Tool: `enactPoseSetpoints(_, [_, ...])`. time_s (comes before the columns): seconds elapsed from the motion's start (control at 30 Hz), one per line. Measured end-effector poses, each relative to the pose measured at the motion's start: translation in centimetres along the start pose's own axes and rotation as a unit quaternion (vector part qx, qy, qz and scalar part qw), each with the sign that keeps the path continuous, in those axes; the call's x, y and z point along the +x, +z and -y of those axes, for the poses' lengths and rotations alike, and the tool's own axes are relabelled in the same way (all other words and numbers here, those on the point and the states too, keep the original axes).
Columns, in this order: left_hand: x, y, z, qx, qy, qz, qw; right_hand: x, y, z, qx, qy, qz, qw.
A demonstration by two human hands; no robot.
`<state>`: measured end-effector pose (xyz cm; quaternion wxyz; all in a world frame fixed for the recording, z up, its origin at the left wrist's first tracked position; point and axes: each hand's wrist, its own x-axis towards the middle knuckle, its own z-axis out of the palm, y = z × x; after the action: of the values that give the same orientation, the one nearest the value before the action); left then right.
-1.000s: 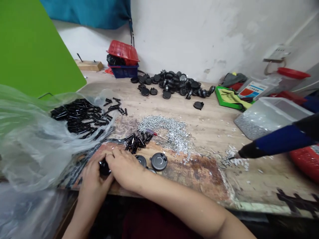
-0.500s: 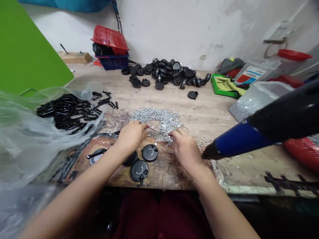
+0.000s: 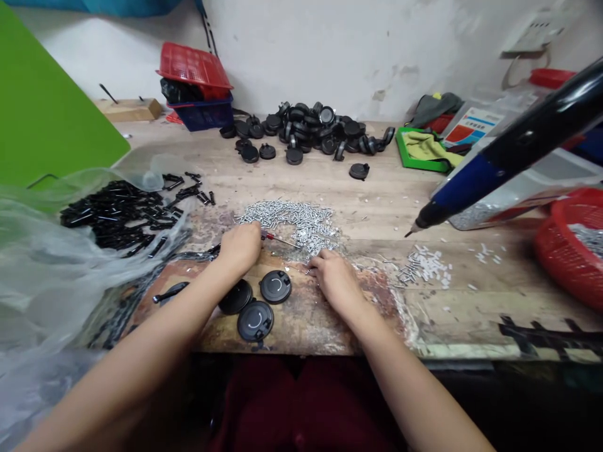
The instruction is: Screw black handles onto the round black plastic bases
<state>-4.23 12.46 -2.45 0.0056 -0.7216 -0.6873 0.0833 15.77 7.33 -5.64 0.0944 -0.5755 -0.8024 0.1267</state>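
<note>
Silver screws [image 3: 287, 220] lie in a loose heap on the scarred wooden bench [image 3: 452, 314], right in front of my hands. On my feed, the curled left hand [image 3: 240, 248] sits just beside a small red-handled screwdriver [image 3: 277, 240], and the right hand [image 3: 335, 280] lies fingers-down at the heap's near edge. I can't tell whether either grips anything. Round black plastic caps [image 3: 276, 287] lie between my wrists, and a blue-and-black electric screwdriver [image 3: 490, 163] hangs above the bench at the right of the frame.
</note>
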Motion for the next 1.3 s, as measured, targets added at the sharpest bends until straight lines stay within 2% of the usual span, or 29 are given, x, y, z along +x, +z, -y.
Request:
enactPoseSetpoints(0.1, [0.4, 0.0, 0.2, -0.004, -0.009, 0.007, 1.000, -0.5, -0.8, -0.9, -0.010, 0.017, -0.014, 1.000])
enactPoseSetpoints(0.23, [0.7, 0.3, 0.0, -0.002, 0.002, 0.011, 1.000, -1.7, -2.1, -2.9, -0.041, 0.078, -0.037, 0.995])
enactPoseSetpoints(0.43, [1.0, 0.7, -0.1, 0.003, 0.016, 0.005, 1.000, -2.5, -1.7, -4.6, -0.043, 0.098, -0.029, 0.994])
enactPoseSetpoints(0.63, [0.7, 0.9, 0.3, -0.016, 0.020, -0.014, 1.000, -3.0, -1.5, -3.8, 0.003, 0.061, -0.050, 0.997])
enactPoseSetpoints(0.83, [0.1, 1.4, 0.3, -0.091, 0.040, -0.035, 0.994, -2.7, -0.7, -3.3, 0.053, 0.036, -0.051, 0.997])
enactPoseSetpoints(0.93, [-0.2, 1.4, 0.3, -0.156, 0.040, -0.045, 0.986, -2.7, 0.0, -2.9, 0.084, 0.029, -0.085, 0.992])
enactPoseSetpoints(1.03, [-1.1, 0.6, 0.3, -0.252, 0.045, -0.055, 0.965, -3.3, 0.4, -1.9, 0.141, 0.012, -0.136, 0.981])
enactPoseSetpoints(1.13, [-2.9, -0.6, 0.0, -0.355, 0.053, -0.053, 0.932, -3.7, 0.1, -0.3, 0.208, -0.015, -0.183, 0.961])
enactPoseSetpoints(1.17, [-3.7, -1.0, -0.2, -0.407, 0.055, -0.046, 0.911, -3.7, -0.1, 0.4, 0.249, -0.017, -0.196, 0.948])
enactPoseSetpoints(1.2, [-4.5, -1.4, -0.4, -0.474, 0.058, -0.033, 0.878, -3.7, -0.5, 1.0, 0.309, -0.015, -0.205, 0.928])
enactPoseSetpoints(1.23, [-5.4, -1.7, -0.7, -0.589, 0.057, -0.004, 0.806, -3.6, -0.8, 1.6, 0.386, -0.010, -0.210, 0.898])
enactPoseSetpoints(1.3, [-7.1, -2.3, -1.4, -0.752, 0.045, 0.052, 0.655, -3.3, -1.5, 2.7, 0.549, 0.003, -0.200, 0.812])
